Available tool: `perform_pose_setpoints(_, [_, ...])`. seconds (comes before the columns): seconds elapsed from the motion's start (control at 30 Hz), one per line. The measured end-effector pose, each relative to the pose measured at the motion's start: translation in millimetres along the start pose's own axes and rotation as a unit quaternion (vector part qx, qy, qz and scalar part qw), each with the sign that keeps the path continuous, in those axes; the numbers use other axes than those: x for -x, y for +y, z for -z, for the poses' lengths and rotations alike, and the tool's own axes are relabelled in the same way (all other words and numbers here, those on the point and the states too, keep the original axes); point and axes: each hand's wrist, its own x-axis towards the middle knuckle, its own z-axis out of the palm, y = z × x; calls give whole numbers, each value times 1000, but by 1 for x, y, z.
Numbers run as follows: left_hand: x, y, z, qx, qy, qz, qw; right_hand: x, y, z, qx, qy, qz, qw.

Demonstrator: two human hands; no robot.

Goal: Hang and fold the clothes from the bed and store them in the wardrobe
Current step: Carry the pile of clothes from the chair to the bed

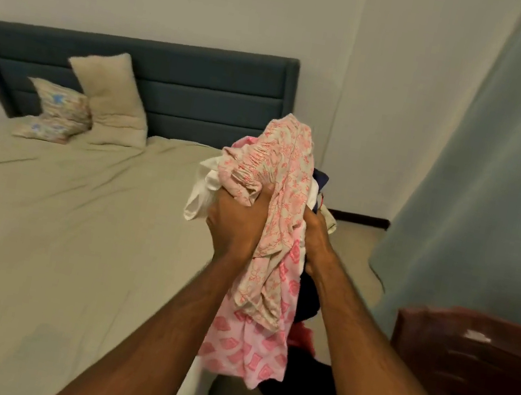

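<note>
While the bed (51,212) lies at the left with two pillows (113,98) against its headboard (200,96), a bundle of clothes (277,221) hangs upright over its right edge, long axis vertical, tail down, clamped between the left hand (235,224) and right hand (316,238)
</note>
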Motion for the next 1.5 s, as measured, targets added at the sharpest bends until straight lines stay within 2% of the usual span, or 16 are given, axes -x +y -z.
perform_pose_setpoints(0.1, [-37, -11, 24, -68, 65, -38, 995, -10, 1, -51, 16, -168, -71, 983])
perform_pose_setpoints(0.13, [-52, -18, 30, -79, 79, -60, 992, -12, -3, -74, 37, -196, -96, 975])
perform_pose_setpoints(0.17, [-67, -25, 35, -90, 87, -89, 988, -15, -3, -100, -3, -158, -101, 982])
perform_pose_setpoints(0.23, [-99, -44, 42, -135, 86, -131, 978, -34, 10, -137, -162, -64, -73, 982])
perform_pose_setpoints(0.43, [-161, -100, 57, -286, 7, -214, 934, -71, 30, -216, -315, -88, -79, 942])
perform_pose_setpoints(0.57, [-203, -129, 72, -299, -26, -199, 933, -104, 43, -253, -332, -91, -98, 934])
perform_pose_setpoints(0.77, [-273, -154, 64, -304, -1, -198, 932, -171, 42, -297, -304, -92, -124, 940])
perform_pose_setpoints(0.97, [-383, -169, 25, -311, 4, -207, 927, -277, 16, -330, -261, -83, -154, 949])
perform_pose_setpoints(1.07, [-428, -196, -7, -329, -16, -193, 924, -338, 30, -338, -289, -57, -181, 938])
perform_pose_setpoints(1.17, [-450, -246, -38, -321, -37, -200, 925, -384, 69, -332, -248, -46, -208, 945])
perform_pose_setpoints(1.27, [-456, -310, -67, -303, -89, -158, 936, -419, 118, -319, -153, -50, -232, 959])
perform_pose_setpoints(1.33, [-460, -359, -83, -307, -159, -101, 933, -442, 152, -307, -79, -67, -253, 962])
perform_pose_setpoints(1.4, [-457, -408, -96, -351, -264, -46, 897, -466, 188, -295, -16, -98, -305, 947])
perform_pose_setpoints(1.5, [-432, -465, -109, -405, -417, 100, 808, -486, 241, -272, 154, -136, -374, 904])
